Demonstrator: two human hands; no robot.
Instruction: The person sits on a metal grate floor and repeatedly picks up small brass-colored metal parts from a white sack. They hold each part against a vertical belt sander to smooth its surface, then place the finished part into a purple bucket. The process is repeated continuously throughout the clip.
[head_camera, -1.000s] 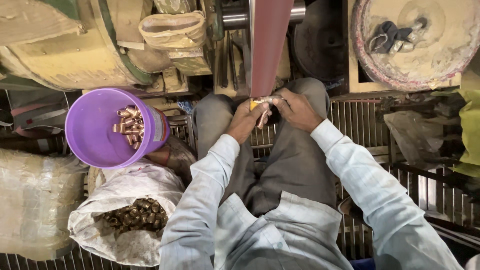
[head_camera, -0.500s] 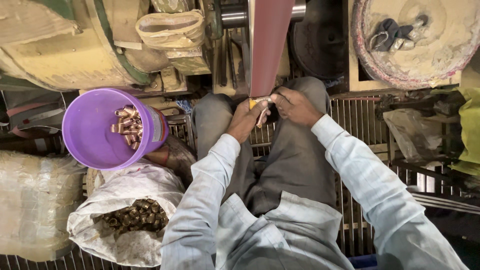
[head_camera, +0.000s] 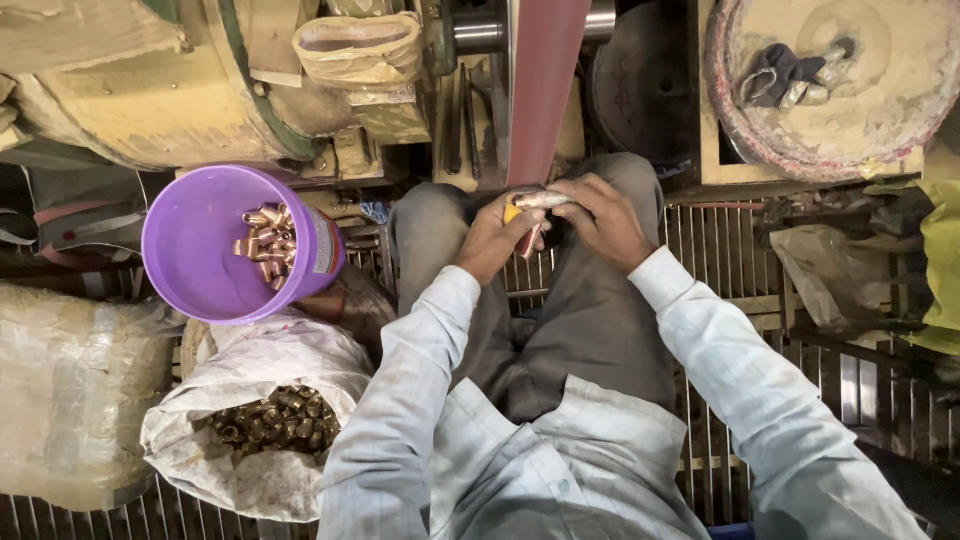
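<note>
Both my hands meet at the lower end of a reddish-brown sanding belt (head_camera: 543, 90) between my knees. My left hand (head_camera: 495, 235) and my right hand (head_camera: 600, 215) grip one small metal piece (head_camera: 540, 200) with a yellow tip, pressed against the belt. At my left stands a purple bucket (head_camera: 190, 250) with several shiny brass parts (head_camera: 268, 240) inside. Below it lies a white sack (head_camera: 255, 370) open on a heap of darker brass parts (head_camera: 270, 415).
A dusty cream machine housing (head_camera: 150, 100) fills the upper left. A round dusty tray (head_camera: 870, 100) with cloth gloves (head_camera: 790, 75) sits upper right. A metal grate floor (head_camera: 740, 290) lies underfoot. A wrapped bundle (head_camera: 60, 390) rests at far left, plastic bags (head_camera: 840, 270) at right.
Both hands stay at the belt with the small piece, shifting only slightly. The view has drifted a little.
</note>
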